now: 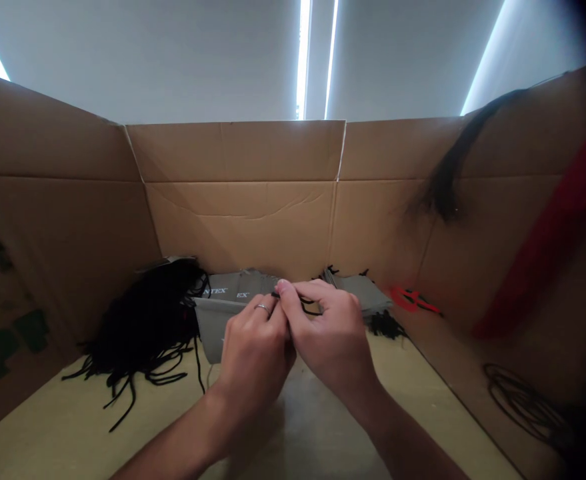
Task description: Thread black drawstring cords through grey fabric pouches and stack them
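Observation:
My left hand (260,343), with a ring on one finger, is closed at the middle of the view. A grey fabric pouch (211,330) hangs behind its knuckles and appears gripped in it, though the fingertips are hidden. My right hand (330,327) meets it, thumb and forefinger pinched together on a thin black cord (311,308). The cord loops out under the right fingers, and a short dark end shows between the two hands. Behind the hands lies a stack of grey pouches (227,285) with white lettering.
To the left a big heap of black cords (145,320) spreads over the pale tabletop (173,427). Further grey pouches (365,293) with cords lie at right, beside a red-handled tool (413,300). Cardboard walls (243,213) surround the table; black strands (447,180) hang on the right one.

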A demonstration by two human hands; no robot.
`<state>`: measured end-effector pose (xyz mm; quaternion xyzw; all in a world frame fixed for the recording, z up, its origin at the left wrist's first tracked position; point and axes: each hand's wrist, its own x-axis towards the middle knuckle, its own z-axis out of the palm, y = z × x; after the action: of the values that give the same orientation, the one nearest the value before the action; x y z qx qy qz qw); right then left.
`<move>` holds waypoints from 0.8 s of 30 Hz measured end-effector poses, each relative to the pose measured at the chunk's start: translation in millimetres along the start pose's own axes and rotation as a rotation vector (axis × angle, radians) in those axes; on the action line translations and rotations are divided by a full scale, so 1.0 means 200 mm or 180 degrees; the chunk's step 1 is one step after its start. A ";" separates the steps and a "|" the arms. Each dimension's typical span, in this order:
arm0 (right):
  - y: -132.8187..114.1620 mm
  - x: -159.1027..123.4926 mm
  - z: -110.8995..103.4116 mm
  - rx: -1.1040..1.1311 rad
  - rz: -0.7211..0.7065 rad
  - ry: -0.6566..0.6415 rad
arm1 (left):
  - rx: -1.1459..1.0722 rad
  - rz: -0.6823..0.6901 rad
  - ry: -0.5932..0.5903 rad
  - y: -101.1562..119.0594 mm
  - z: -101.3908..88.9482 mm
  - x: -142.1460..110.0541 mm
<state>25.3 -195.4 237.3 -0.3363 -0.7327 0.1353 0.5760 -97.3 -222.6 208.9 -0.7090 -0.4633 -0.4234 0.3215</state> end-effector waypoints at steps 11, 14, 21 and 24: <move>0.07 0.00 0.04 0.0018 -0.0272 -0.0494 | -0.0488 -0.0314 0.0322 -0.03 0.00 0.03; 0.08 0.03 -0.03 0.0325 -0.0175 -0.0441 | -0.0917 -0.0567 0.0190 -0.07 -0.05 0.06; 0.04 0.07 -0.27 0.0797 -0.0387 -0.0692 | -0.1645 -0.1243 0.0024 -0.16 -0.14 0.11; 0.03 0.06 -0.31 0.0592 -0.0609 -0.0988 | -0.1843 -0.1418 0.0037 -0.17 -0.14 0.11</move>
<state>84.0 -194.9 261.2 -0.1856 -0.8256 0.1973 0.4949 -132.8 -225.2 242.2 -0.6499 -0.4654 -0.6007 0.0100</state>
